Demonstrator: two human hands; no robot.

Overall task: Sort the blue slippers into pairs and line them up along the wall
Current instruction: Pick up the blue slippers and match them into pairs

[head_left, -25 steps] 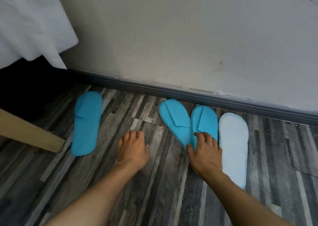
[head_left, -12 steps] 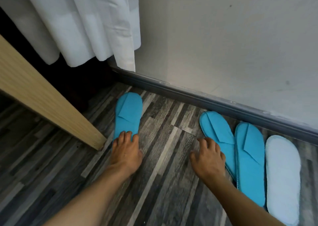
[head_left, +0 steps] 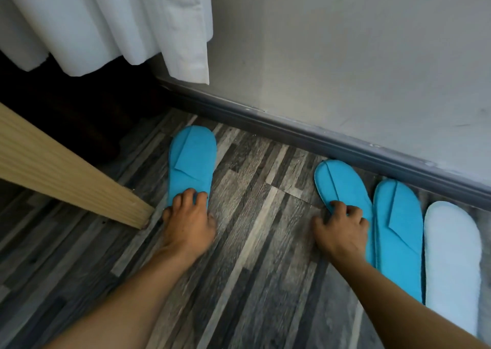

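**Three blue slippers in view, one being claimed from the left**

Item 1. Lone slipper (head_left: 191,160), blue, lying flat on the floor (head_left: 265,242), toe toward the wall (head_left: 345,56) but well short of the skirting (head_left: 318,141); just beside the wooden board (head_left: 66,173), below the curtain (head_left: 119,22). We are now pressing our left hand (head_left: 189,225) on its heel end, fingers spread and laid flat, nothing gripped. A second ago this hand was resting on bare floor, apart from the slipper; half a second ago its fingertips were just arriving at the heel.

Item 2. Left slipper of the pair (head_left: 342,186), blue, toe touching the skirting, angled. We are setting our right hand (head_left: 341,231) on its near half, fingers curled, pressing down; we cannot tell whether anything is pinched. A second ago this hand was lying across both of the pair.

Item 3. Right slipper of the pair (head_left: 397,231), blue, touching item 2 along its side, toe near the skirting.

Item 4. Pale slipper (head_left: 451,263), whitish, just beside item 3; not a blue one.

Assessment: we are judging one pair as placed, and the lone slipper as next for the line; its mate is not in view.
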